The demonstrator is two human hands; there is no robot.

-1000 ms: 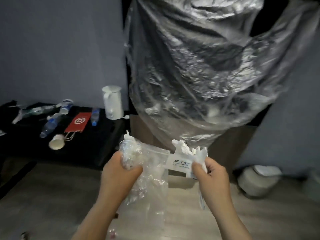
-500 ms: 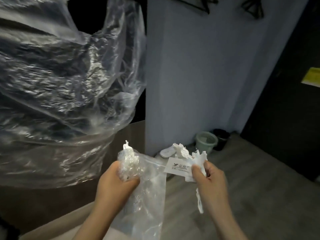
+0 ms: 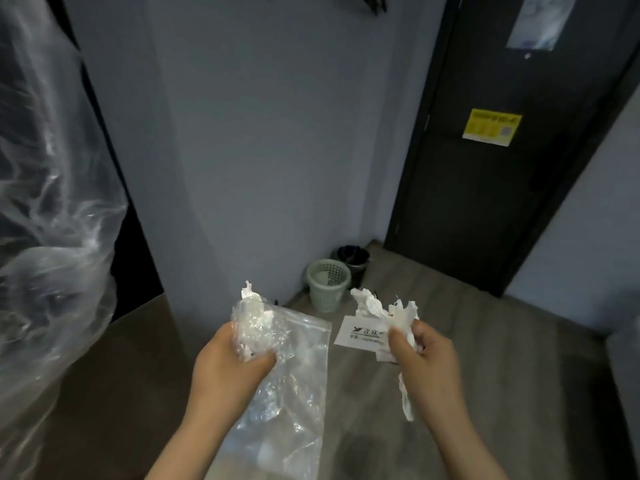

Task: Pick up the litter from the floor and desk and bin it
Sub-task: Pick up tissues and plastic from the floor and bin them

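My left hand grips a crumpled clear plastic bag that hangs down from its fist, with a white scrap bunched at the top. My right hand pinches torn white paper scraps and a small white printed packet; one strip dangles below the hand. Beyond the hands a pale green mesh bin stands on the wood floor at the foot of the wall. A dark bin stands just behind it.
A big sheet of clear plastic covers something along the left edge. A grey wall column rises ahead, and a black door with a yellow sticker is at right. Grey wood floor runs between me and the bins.
The view has swung right: the desk with bottles is gone, the plastic sheet slid to the left edge, and the bins and the door have come into sight. Both hands hold the same litter.
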